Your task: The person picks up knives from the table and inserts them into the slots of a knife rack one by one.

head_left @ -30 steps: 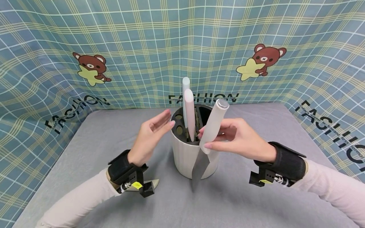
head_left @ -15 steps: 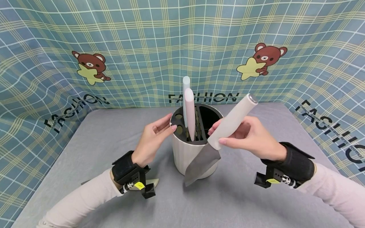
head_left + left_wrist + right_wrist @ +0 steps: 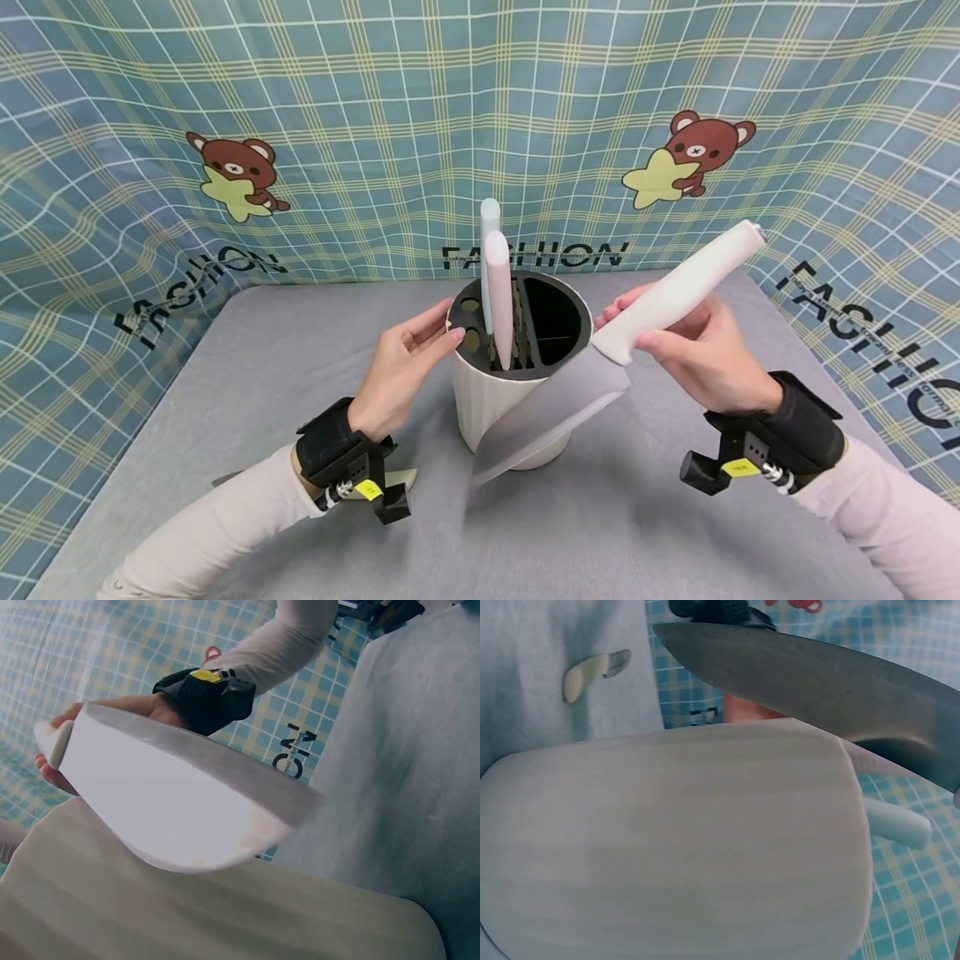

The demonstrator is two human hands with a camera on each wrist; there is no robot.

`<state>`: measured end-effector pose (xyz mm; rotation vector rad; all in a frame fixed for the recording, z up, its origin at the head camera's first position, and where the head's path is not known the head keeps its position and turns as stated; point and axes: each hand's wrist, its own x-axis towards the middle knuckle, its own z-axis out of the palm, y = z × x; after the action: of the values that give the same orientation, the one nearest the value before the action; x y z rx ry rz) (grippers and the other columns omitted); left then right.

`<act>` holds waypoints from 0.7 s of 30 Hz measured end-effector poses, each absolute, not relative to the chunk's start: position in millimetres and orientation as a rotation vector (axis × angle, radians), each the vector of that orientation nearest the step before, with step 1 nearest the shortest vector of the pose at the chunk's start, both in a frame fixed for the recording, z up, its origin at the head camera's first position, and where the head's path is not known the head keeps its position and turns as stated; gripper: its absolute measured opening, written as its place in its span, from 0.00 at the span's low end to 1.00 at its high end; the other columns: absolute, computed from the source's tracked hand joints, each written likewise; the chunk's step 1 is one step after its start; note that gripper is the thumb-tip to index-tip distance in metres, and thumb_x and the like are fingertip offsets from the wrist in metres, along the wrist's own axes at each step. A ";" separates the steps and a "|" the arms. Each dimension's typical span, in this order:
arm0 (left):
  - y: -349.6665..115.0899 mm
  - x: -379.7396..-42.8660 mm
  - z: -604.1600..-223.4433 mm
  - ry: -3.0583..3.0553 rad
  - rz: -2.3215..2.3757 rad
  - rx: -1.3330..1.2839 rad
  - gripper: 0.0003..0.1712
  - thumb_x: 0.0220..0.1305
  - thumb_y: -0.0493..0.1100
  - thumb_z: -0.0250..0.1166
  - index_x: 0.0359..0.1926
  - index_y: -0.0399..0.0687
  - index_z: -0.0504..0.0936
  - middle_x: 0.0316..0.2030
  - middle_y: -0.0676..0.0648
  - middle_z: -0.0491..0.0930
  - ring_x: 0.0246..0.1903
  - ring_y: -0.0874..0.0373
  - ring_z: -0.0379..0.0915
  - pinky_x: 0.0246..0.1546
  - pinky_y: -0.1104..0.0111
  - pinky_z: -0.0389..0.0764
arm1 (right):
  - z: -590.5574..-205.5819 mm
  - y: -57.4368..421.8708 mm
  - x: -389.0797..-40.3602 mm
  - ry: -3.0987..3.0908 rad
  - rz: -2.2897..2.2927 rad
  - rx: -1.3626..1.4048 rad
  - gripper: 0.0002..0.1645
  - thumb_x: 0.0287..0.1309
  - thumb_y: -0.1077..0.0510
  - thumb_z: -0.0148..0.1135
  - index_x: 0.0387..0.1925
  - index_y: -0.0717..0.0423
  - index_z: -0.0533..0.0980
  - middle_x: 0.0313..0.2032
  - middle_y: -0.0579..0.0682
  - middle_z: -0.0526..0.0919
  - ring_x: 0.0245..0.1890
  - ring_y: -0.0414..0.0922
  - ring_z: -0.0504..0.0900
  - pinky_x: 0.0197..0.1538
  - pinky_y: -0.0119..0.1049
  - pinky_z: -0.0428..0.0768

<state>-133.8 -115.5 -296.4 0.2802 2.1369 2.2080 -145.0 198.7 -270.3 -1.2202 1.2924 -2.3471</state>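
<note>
My right hand (image 3: pixel 705 358) holds a broad-bladed kitchen knife (image 3: pixel 555 408) by its white handle. Its blade slants down to the left in front of a white ribbed knife holder (image 3: pixel 483 408); whether they touch I cannot tell. That blade (image 3: pixel 172 787) fills the middle of the left wrist view. Against the holder's left rim rests my left hand (image 3: pixel 405 367), fingers fairly straight and thumb at the edge. A pink handle (image 3: pixel 498 308) and a light blue handle (image 3: pixel 489 221) stand upright in the black slotted top.
Partly hidden under my left wrist, a smaller knife with a cream handle (image 3: pixel 403 479) lies on the grey cloth (image 3: pixel 315 333). The holder's right side has a large dark compartment (image 3: pixel 555 321). A checked curtain (image 3: pixel 420 125) with printed bears hangs around the back and sides.
My right hand has moved right and tilted the knife from nearly upright to a strong slant, baring the holder's right compartment. My left hand has come in from just beside the rim to touch it.
</note>
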 end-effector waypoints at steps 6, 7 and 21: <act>-115.6 -132.0 -295.7 2.147 2.206 0.278 0.33 0.70 0.35 0.57 0.72 0.37 0.58 0.72 0.44 0.58 0.72 0.53 0.52 0.71 0.69 0.65 | -269.2 211.0 -149.3 1.061 -2.454 -1.187 0.19 0.61 0.82 0.45 0.53 0.79 0.71 0.50 0.67 0.80 0.55 0.58 0.80 0.64 0.47 0.77; -115.7 -132.0 -295.8 2.147 2.206 0.279 0.33 0.70 0.35 0.57 0.72 0.37 0.58 0.73 0.44 0.58 0.72 0.53 0.52 0.71 0.69 0.65 | -268.7 212.9 -149.6 1.042 -2.476 -1.180 0.19 0.61 0.82 0.45 0.53 0.80 0.71 0.50 0.68 0.80 0.54 0.58 0.80 0.64 0.48 0.77; -114.7 -130.0 -296.1 2.157 2.203 0.264 0.32 0.71 0.37 0.57 0.72 0.39 0.59 0.72 0.46 0.59 0.72 0.54 0.53 0.71 0.70 0.65 | -260.5 239.0 -157.0 0.830 -2.691 -1.158 0.18 0.61 0.81 0.43 0.52 0.84 0.70 0.46 0.72 0.79 0.51 0.63 0.80 0.59 0.50 0.81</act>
<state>-130.0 -114.7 -296.1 0.2643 2.1566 2.2034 -157.0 239.0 -260.5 -1.1583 0.8297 -2.6908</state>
